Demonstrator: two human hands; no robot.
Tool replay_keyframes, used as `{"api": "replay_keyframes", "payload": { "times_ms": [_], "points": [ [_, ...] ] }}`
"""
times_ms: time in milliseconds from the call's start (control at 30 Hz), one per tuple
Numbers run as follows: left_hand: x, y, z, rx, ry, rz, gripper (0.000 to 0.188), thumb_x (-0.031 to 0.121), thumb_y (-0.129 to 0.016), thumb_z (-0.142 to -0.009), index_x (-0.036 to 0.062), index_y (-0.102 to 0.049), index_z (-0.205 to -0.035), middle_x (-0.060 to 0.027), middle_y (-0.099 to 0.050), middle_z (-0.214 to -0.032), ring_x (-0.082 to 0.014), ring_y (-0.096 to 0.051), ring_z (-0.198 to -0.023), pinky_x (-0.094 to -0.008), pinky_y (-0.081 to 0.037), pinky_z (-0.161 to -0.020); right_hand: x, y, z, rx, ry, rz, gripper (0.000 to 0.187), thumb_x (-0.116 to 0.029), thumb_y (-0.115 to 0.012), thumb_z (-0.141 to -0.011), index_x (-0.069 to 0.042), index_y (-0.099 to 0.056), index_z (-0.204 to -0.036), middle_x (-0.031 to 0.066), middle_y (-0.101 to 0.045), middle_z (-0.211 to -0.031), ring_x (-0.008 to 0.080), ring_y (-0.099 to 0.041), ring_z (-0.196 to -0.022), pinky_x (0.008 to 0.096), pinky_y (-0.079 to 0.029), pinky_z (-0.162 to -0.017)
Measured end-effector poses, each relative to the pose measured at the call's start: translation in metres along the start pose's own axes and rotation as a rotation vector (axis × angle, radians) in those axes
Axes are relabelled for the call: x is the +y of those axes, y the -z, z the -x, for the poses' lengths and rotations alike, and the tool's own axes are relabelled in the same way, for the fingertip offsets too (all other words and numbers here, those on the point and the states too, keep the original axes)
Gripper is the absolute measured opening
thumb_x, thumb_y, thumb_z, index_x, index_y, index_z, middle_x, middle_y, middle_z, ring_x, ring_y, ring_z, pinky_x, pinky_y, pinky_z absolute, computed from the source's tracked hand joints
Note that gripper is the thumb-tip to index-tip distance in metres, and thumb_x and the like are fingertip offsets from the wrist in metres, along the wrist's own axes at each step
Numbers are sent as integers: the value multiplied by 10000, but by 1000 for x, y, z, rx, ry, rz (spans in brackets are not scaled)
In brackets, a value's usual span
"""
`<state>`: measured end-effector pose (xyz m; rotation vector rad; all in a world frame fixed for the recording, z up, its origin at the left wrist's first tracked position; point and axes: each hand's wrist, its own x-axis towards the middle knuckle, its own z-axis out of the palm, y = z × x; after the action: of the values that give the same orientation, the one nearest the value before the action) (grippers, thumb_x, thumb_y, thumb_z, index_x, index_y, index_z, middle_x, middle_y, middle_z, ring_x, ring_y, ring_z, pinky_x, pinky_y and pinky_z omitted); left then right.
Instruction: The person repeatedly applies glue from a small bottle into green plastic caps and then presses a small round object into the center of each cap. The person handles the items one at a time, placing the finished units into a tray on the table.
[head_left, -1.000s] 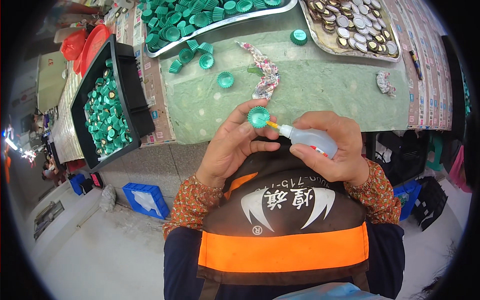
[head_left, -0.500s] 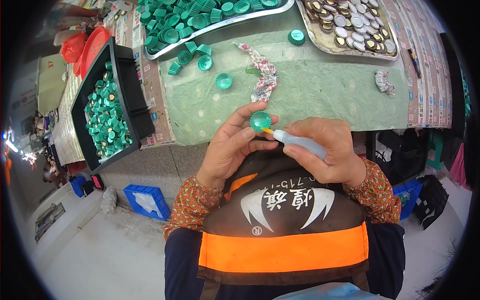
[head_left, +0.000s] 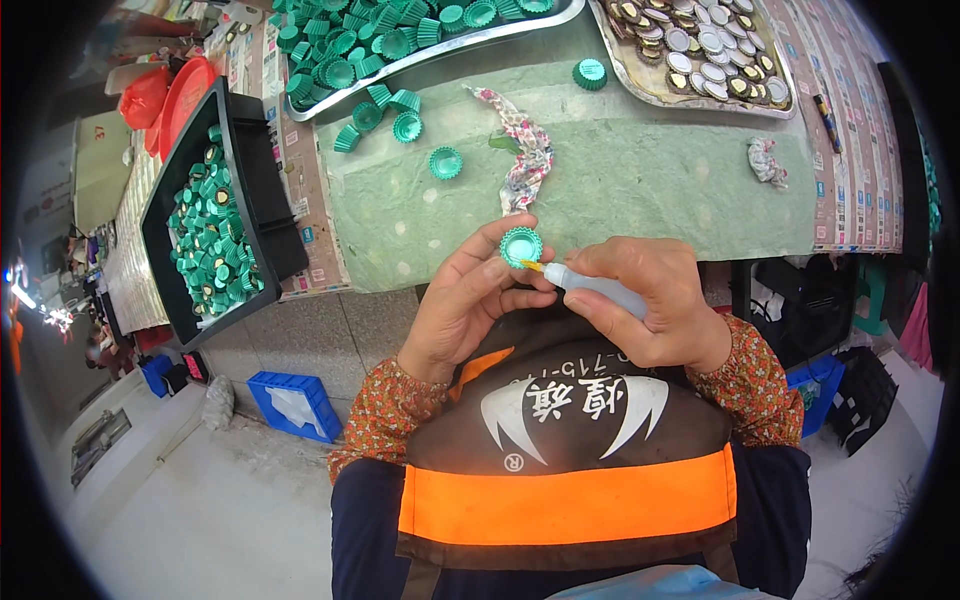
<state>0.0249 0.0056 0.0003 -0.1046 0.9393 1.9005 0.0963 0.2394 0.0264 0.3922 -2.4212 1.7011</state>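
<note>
Between the thumb and fingers of my left hand (head_left: 462,295) is a green crimped bottle cap (head_left: 521,245), its hollow side facing up. My right hand (head_left: 650,300) is wrapped round a pale squeeze bottle (head_left: 605,293) with a yellow nozzle. The nozzle tip reaches the near rim of the cap; whether anything flows from it is too small to tell. Just beyond my left fingers lies a twisted floral cloth (head_left: 525,160) on the green table cover (head_left: 660,190). Several loose green caps lie farther off, one of them a single cap (head_left: 445,163) left of the cloth.
A metal tray (head_left: 440,60) heaped with green caps stands at the far left; another metal tray (head_left: 690,105) holds round white and dark discs. At the left, a black crate (head_left: 262,195) contains filled green caps. A crumpled cloth (head_left: 767,162) and a pen-like stick (head_left: 828,123) lie right.
The cap in my left hand has tilted slightly, so more of its inside shows. The bottle's nozzle has shifted a little left and down with it. Both grips are the same.
</note>
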Motion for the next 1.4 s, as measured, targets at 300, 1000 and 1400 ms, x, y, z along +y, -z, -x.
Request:
{"api": "replay_keyframes", "payload": {
  "times_ms": [300, 1000, 1400],
  "points": [
    [5, -6, 9, 82, 7, 31, 392, 255, -530, -1059, 36, -477, -1380, -109, -634, -1131, -199, -679, -1015, -389, -601, -935, 2, 1, 2, 99, -141, -107, 226, -121, -764, -881, -28, -672, -1066, 114, -701, -876, 239, -723, -711, 317, -535, -634],
    [2, -11, 14, 272, -415, -731, 446, -109, -593, -923, 41, -464, -1323, -81, -508, -1290, -144, -562, -1161, -301, -522, -955, 9, -9, 3, 77, -126, -64, 281, -164, -794, -858, -30, -667, -1070, 122, -695, -861, 280, -704, -700, 342, -527, -615],
    [20, -7, 9, 231, -388, -350, 444, 115, -586, -994, 57, -420, -1403, -160, -553, -1319, -219, -643, -1094, -417, -594, -958, 39, 9, -8, 256, -273, 38, 196, -176, -675, -957, -22, -670, -1078, 124, -676, -977, 276, -617, -882, 381, -481, -802]
  ]
}}
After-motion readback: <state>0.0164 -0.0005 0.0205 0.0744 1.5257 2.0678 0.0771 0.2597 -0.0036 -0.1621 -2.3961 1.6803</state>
